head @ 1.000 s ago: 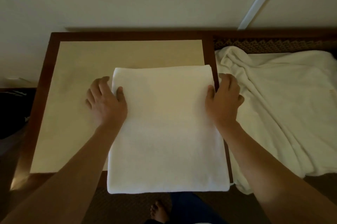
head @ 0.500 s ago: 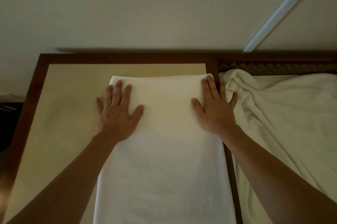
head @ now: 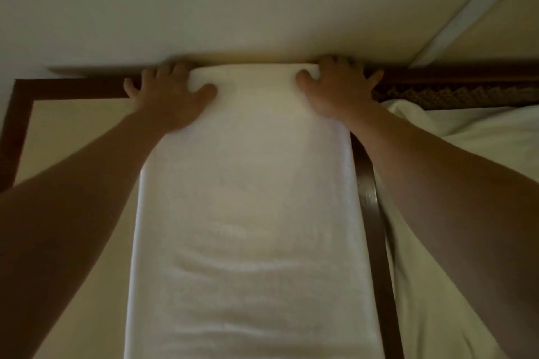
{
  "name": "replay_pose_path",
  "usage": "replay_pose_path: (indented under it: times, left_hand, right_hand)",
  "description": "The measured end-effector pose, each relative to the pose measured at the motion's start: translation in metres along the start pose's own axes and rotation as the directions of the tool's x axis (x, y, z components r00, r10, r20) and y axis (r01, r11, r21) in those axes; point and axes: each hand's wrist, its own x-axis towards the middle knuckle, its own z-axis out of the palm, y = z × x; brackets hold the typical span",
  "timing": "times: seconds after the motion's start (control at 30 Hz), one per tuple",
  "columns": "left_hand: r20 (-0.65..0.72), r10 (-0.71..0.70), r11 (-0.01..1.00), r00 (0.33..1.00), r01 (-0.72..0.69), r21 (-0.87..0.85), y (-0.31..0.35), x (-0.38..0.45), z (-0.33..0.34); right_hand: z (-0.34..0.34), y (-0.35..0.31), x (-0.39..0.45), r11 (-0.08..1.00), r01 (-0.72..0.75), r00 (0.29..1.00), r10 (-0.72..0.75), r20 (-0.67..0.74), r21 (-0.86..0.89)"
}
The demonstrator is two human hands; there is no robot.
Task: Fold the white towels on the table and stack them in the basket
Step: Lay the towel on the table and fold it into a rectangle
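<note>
A folded white towel (head: 248,212) is laid lengthwise on the pale panel of the table (head: 78,131), its far end reaching the table's dark wooden back frame, next to the wall (head: 204,2). Shallow creases are seen across the towel's near half. The towel's far left corner is covered by the left hand (head: 169,96), whose fingers are spread and laid flat, the thumb stretched onto the cloth and the fingertips reaching over the dark frame; nothing is gripped. The towel's far right corner is pressed by the right hand (head: 338,90) in the same manner, fingers splayed and flat, thumb pointed inward on the cloth. Whether the fingertips are curled over the far edge cannot be told, as they are blurred. Just to the right of the towel, a dark wooden divider strip (head: 372,212) is seen, and beyond it a rumpled, unfolded white towel (head: 455,142) is spread. A white strip (head: 472,8) is run diagonally across the wall above the right hand.
</note>
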Motion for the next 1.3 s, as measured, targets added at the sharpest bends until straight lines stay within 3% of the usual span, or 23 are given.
replay_pose_path:
  times: [0.07, 0.13, 0.2, 0.27, 0.3, 0.37, 0.43, 0.57, 0.67, 0.83, 0.97, 1.03, 1.1, 1.2, 1.23, 1.3]
  left_hand:
    - [0.051, -0.038, 0.998, 0.998, 0.041, -0.053, 0.004, 0.016, -0.008]
    - [0.079, -0.079, 0.972, 0.994, 0.094, -0.217, 0.003, 0.027, -0.014]
    - [0.05, -0.143, 0.832, 0.988, 0.148, -0.534, -0.004, 0.022, -0.019]
    - [-0.021, -0.192, 0.604, 0.981, 0.101, -0.791, -0.018, 0.004, -0.019]
    - [-0.067, -0.214, 0.526, 0.974, 0.057, -0.848, -0.026, -0.008, -0.019]
    - [-0.102, -0.244, 0.47, 0.964, 0.025, -0.882, -0.042, -0.039, -0.014]
    - [-0.089, -0.199, 0.51, 0.976, 0.026, -0.86, -0.053, -0.079, 0.0]
    - [-0.086, -0.046, 0.782, 0.995, -0.017, -0.623, -0.072, -0.176, 0.037]
    - [-0.09, 0.025, 0.86, 0.996, -0.068, -0.505, -0.083, -0.244, 0.056]
    - [-0.018, 0.07, 0.962, 0.997, -0.073, -0.262, -0.092, -0.335, 0.078]
    - [0.032, 0.067, 0.961, 0.997, -0.056, -0.27, -0.1, -0.392, 0.084]
    - [0.026, 0.049, 0.953, 0.998, -0.039, -0.299, -0.1, -0.425, 0.086]
    - [-0.019, 0.003, 0.931, 1.0, -0.009, -0.365, -0.099, -0.459, 0.086]
    - [-0.16, -0.196, 0.827, 0.967, 0.075, -0.556, -0.096, -0.499, 0.083]
    - [-0.118, -0.329, 0.723, 0.937, 0.169, -0.67, -0.094, -0.51, 0.08]
    - [0.114, -0.537, 0.446, 0.836, 0.396, -0.803, -0.086, -0.521, 0.075]
  right_hand:
    - [-0.005, -0.003, 0.009, 0.992, -0.055, 0.998, 0.058, -0.026, 0.115]
    - [-0.008, -0.004, 0.013, 0.98, -0.077, 0.995, 0.086, -0.041, 0.184]
    - [-0.005, 0.002, 0.011, 0.949, -0.078, 0.989, 0.111, -0.095, 0.305]
    - [-0.001, 0.015, -0.001, 0.861, 0.022, 0.956, 0.131, -0.263, 0.507]
    - [0.001, 0.023, -0.011, 0.798, 0.09, 0.938, 0.134, -0.32, 0.596]
    - [0.009, 0.036, -0.042, 0.735, 0.121, 0.957, 0.091, -0.275, 0.667]
    - [0.022, 0.046, -0.085, 0.765, 0.114, 0.983, 0.004, -0.182, 0.633]
    - [0.046, 0.063, -0.197, 0.825, 0.064, 0.996, -0.02, -0.084, 0.561]
    - [0.058, 0.078, -0.283, 0.947, -0.015, 1.0, 0.008, 0.022, 0.322]
    - [0.067, 0.094, -0.362, 0.981, -0.161, 0.981, 0.147, 0.123, 0.11]
    - [0.067, 0.099, -0.395, 0.957, -0.187, 0.982, 0.182, 0.04, 0.221]
    - [0.07, 0.099, -0.416, 0.939, -0.099, 0.985, 0.139, -0.102, 0.328]
    - [0.077, 0.097, -0.445, 0.917, -0.046, 0.942, 0.173, -0.289, 0.397]
    - [0.089, 0.097, -0.487, 0.871, -0.092, 0.861, 0.313, -0.4, 0.483]
    - [0.094, 0.097, -0.499, 0.831, -0.113, 0.86, 0.356, -0.366, 0.544]
    - [0.102, 0.098, -0.514, 0.724, -0.177, 0.888, 0.409, -0.208, 0.667]
